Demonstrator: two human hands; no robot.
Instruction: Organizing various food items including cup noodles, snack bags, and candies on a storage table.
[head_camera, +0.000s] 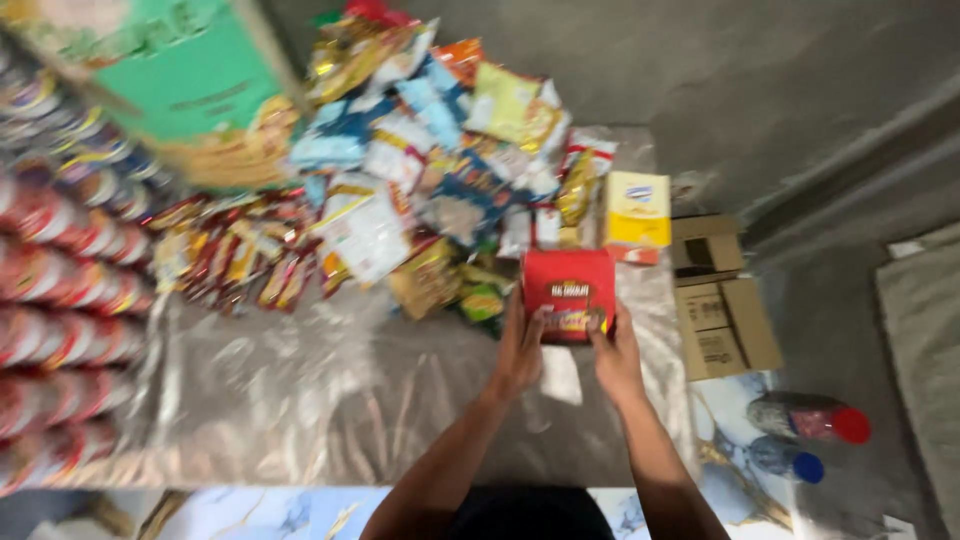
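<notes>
I'm in a small shop's stockroom: snack packets (400, 170) heaped on my bench (330, 400), cardboard cartons (725, 310) alongside.

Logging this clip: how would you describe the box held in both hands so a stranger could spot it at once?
Start at the table under clear plastic, with its heap of snack packets. At the heap's near right edge, the left hand and right hand grip a red box. It is solid red, unlike the yellow box behind it.
</notes>
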